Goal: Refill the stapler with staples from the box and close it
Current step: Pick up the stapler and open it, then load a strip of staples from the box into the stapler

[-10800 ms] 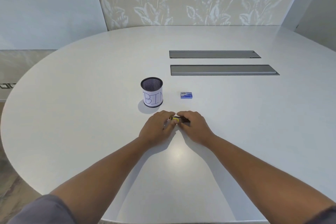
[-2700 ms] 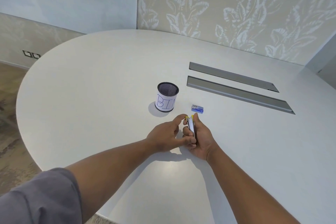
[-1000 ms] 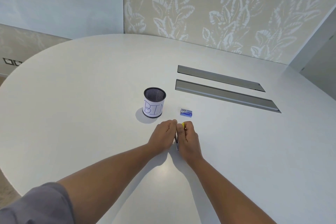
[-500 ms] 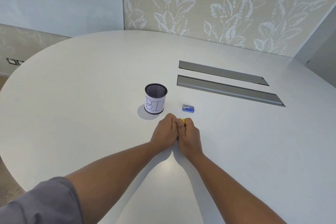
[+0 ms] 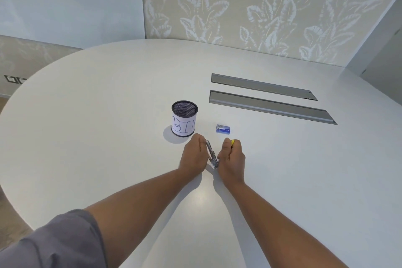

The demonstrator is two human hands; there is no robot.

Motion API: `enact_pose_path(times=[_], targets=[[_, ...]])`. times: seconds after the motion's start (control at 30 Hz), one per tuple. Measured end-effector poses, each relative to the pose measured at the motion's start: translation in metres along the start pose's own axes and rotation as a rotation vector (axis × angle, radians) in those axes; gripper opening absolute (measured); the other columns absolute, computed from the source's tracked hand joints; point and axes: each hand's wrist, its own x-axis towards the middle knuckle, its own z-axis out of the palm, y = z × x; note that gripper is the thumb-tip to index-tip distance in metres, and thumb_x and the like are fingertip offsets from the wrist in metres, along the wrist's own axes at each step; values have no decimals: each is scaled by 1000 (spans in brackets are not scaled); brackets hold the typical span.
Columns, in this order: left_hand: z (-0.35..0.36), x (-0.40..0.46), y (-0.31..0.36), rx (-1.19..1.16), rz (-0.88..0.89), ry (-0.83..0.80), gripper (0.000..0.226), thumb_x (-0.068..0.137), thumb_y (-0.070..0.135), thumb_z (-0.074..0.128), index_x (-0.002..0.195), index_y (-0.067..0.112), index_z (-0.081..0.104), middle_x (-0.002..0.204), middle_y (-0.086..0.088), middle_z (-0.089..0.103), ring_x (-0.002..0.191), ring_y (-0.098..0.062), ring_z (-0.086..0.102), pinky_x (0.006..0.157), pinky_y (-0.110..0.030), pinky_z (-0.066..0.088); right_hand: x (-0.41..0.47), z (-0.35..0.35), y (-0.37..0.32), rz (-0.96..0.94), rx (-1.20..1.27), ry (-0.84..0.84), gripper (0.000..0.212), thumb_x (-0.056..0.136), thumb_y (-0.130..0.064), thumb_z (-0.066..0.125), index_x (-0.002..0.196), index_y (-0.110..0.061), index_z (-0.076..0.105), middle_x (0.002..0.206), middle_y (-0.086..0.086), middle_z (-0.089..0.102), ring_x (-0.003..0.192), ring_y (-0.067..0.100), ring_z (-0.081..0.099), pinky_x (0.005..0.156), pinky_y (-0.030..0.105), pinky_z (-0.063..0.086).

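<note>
The stapler (image 5: 211,153) is hinged open between my hands on the white table (image 5: 108,137). My left hand (image 5: 194,152) grips its bare metal arm, which points away from me. My right hand (image 5: 231,155) is curled round the other half, of which only a yellow tip shows above the fingers. The two halves meet at the hinge near my wrists. The small blue staple box (image 5: 223,128) lies on the table just beyond my right hand, apart from it.
A black mesh cup (image 5: 184,118) with a paper label reading "BIN" stands just beyond my left hand. Two long grey cable hatches (image 5: 269,106) are set into the table at the far right. A patterned wall stands behind the table.
My hands, pressed together half a second ago with the stapler hidden between them, have drawn apart. The stapler has swung open, so its metal arm now shows.
</note>
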Motion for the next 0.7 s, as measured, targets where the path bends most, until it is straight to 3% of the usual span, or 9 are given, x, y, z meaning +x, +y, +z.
enact_pose_path(times=[0.07, 0.13, 0.17, 0.27, 0.33, 0.4, 0.47, 0.57, 0.7], targets=[[-4, 1, 1, -75, -13, -5, 25, 105, 23, 33, 87, 18, 49, 75, -1, 59, 70, -20, 55, 68, -38, 45, -1, -2, 0, 9, 57, 19, 37, 107, -44, 39, 87, -13, 45, 68, 7, 65, 62, 26, 62, 58, 41, 51], [-8, 2, 2, -205, -49, -22, 25, 106, 26, 34, 87, 21, 50, 69, -2, 57, 61, -18, 54, 60, -35, 47, -1, -3, -1, 27, 115, 35, 34, 105, -46, 42, 87, -18, 47, 68, -3, 67, 62, 14, 64, 58, 30, 52], [-10, 3, 3, -268, -66, -32, 26, 106, 28, 34, 87, 21, 50, 66, -2, 56, 57, -15, 53, 55, -33, 47, -1, -4, -1, 46, 137, 36, 33, 105, -47, 44, 88, -18, 48, 71, -4, 69, 64, 14, 66, 60, 31, 54], [-14, 3, 1, -349, -94, -49, 27, 107, 29, 34, 90, 18, 52, 65, -4, 56, 49, -9, 51, 48, -28, 46, 1, -8, -1, 109, 200, 25, 28, 100, -45, 54, 91, -19, 49, 81, 4, 69, 72, 23, 67, 62, 43, 59], [-16, 3, 0, -367, -117, -61, 26, 107, 27, 33, 90, 18, 50, 67, -5, 57, 46, -9, 51, 46, -29, 46, 1, -13, -2, 163, 294, 18, 17, 98, -37, 61, 97, -25, 50, 91, 8, 65, 76, 23, 67, 58, 37, 61], [-18, 2, -1, -365, -131, -69, 25, 106, 24, 31, 89, 20, 49, 70, -6, 57, 45, -10, 53, 45, -29, 45, 1, -19, -2, 212, 410, 9, 23, 96, -22, 67, 107, -30, 48, 97, 8, 62, 82, 20, 70, 64, 32, 62], [-20, 1, 0, -355, -137, -84, 23, 104, 22, 30, 92, 18, 50, 72, -6, 57, 46, -11, 55, 45, -30, 45, 1, -30, 2, 247, 444, -16, 34, 93, -13, 71, 111, -31, 49, 90, 7, 67, 75, 17, 72, 69, 34, 63], [-21, 2, 1, -359, -141, -104, 23, 104, 21, 31, 96, 17, 52, 73, -7, 57, 49, -13, 58, 47, -32, 47, 2, -43, 7, 255, 298, -100, 25, 85, -17, 79, 103, -25, 64, 74, 1, 73, 64, 16, 68, 73, 42, 60], [-22, 5, 4, -400, -175, -107, 27, 106, 14, 33, 98, 19, 58, 72, -8, 55, 50, -14, 60, 45, -29, 50, -1, -57, 4, 249, 104, -167, 15, 73, -25, 88, 80, -23, 74, 63, -7, 69, 51, 10, 57, 51, 28, 51]])
